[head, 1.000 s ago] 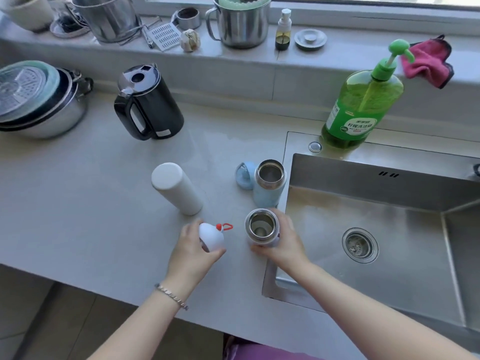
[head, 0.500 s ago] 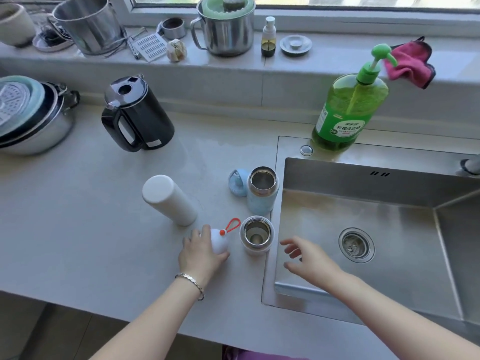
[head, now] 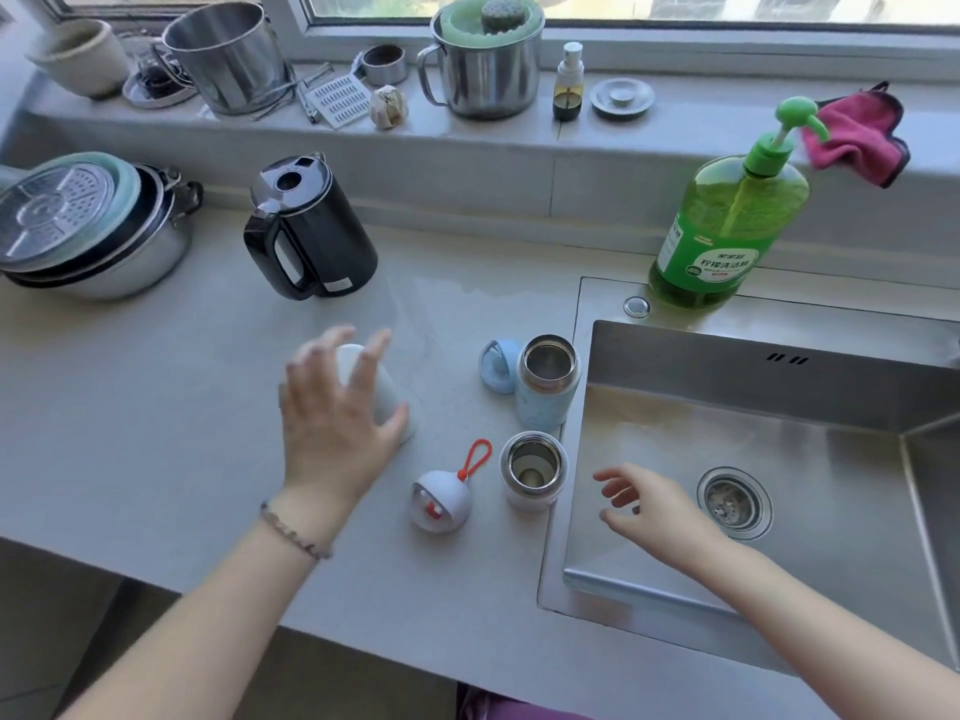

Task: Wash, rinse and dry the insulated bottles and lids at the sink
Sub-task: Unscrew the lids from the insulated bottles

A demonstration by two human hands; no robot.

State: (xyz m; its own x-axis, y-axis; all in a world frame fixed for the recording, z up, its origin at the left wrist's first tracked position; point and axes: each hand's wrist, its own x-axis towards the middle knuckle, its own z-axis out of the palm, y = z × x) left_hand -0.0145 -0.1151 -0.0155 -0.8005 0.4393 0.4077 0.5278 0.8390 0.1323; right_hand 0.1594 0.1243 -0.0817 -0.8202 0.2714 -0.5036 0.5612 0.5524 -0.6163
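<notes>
- Opening stage, I judge: the blue bottle (head: 546,387) and the short bottle (head: 532,472) stand uncapped beside the sink (head: 769,444).
- Left hand (head: 337,423), fingers spread, hovers over the closed white bottle (head: 390,405) at nine o'clock from them, not clasping it.
- Right hand (head: 649,506) hangs loose and empty.
- Next: grip that bottle and unscrew it.
- Round lid (head: 441,504) at five o'clock and kettle (head: 311,231) at twelve leave room.

pale blue bottle (head: 545,392), black kettle (head: 317,236), green soap (head: 727,226), pink cloth (head: 857,137)
</notes>
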